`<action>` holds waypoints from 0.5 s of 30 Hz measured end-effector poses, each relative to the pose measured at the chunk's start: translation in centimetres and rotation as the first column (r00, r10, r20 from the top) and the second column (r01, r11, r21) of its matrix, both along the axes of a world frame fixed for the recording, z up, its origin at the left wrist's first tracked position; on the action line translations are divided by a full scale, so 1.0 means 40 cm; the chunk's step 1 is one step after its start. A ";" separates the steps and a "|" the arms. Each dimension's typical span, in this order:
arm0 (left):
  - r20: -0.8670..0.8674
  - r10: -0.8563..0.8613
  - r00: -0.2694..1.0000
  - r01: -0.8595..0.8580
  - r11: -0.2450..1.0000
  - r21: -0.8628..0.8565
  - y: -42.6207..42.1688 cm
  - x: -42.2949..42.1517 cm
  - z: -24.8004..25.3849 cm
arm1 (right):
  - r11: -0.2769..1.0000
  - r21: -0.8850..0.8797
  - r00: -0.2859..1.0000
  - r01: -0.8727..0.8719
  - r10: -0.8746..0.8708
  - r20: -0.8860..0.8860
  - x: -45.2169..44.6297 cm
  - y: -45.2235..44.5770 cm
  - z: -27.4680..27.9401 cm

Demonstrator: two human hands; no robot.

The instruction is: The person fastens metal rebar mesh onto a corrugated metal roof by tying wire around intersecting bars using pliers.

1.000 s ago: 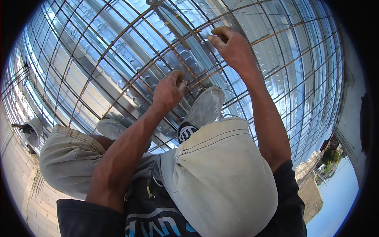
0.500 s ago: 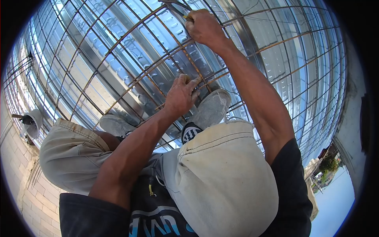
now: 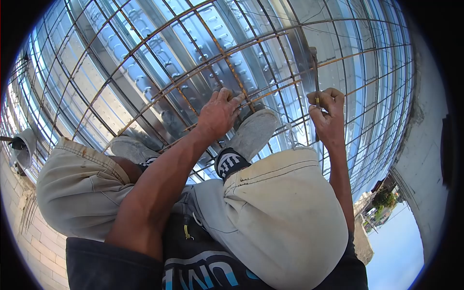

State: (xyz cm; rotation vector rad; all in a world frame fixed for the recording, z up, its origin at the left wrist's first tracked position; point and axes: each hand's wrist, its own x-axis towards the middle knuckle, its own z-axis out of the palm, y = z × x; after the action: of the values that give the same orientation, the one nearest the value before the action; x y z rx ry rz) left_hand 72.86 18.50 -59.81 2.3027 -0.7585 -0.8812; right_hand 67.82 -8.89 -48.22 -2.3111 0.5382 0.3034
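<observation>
My left hand (image 3: 219,113) rests at a crossing of the rusty steel mesh (image 3: 223,53), fingers curled on a bar; the fingertips are partly hidden. To the right, my right hand (image 3: 329,113) is raised above the mesh, pinching the handle of pincers (image 3: 316,72). The tool stands nearly edge-on, dark head pointing away from me, with a yellowish mark by the fingers. Just in front of my left hand is my grey shoe (image 3: 256,133); white frayed threads (image 3: 291,135) hang beside it from my trouser leg.
Under the mesh lies ribbed, shiny metal decking (image 3: 166,58). My other shoe (image 3: 133,149) is on the left. A whitish cone-shaped object (image 3: 25,147) stands at the left edge near a block wall (image 3: 36,241). Concrete (image 3: 415,140) borders the right. Loose thin wire (image 3: 333,29) lies on the mesh.
My right hand has come back toward me and to the right, turning the pincers upright in view. The left hand stays at the same crossing. The view has shifted slightly.
</observation>
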 end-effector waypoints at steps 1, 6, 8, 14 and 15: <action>-0.003 -0.004 1.000 0.004 1.000 0.006 0.000 0.001 0.001 | 1.000 -0.022 0.999 -0.021 0.020 -0.032 -0.024 -0.009 -0.001; -0.047 -0.013 0.999 0.015 0.999 0.041 0.000 0.008 0.011 | 0.991 0.101 0.762 -0.088 0.133 -0.634 -0.002 0.046 0.053; -0.049 -0.014 0.999 0.016 0.999 0.041 0.001 0.009 0.010 | 0.912 -0.026 0.759 -0.409 0.324 -0.565 -0.015 0.062 0.048; -0.055 -0.028 0.998 0.032 0.997 0.067 -0.002 0.010 0.008 | 0.756 -0.133 0.652 -0.641 0.445 -0.614 0.018 0.103 0.077; -0.052 -0.027 0.998 0.030 0.998 0.062 -0.002 0.009 0.007 | 0.821 -0.070 0.660 -0.566 0.402 -0.634 0.027 0.103 0.073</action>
State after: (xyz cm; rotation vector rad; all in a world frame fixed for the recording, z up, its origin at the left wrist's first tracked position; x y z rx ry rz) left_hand 73.22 18.42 -59.54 2.3191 -0.7534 -0.9865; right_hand 68.89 -4.77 -45.28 -2.5743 0.2270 1.3430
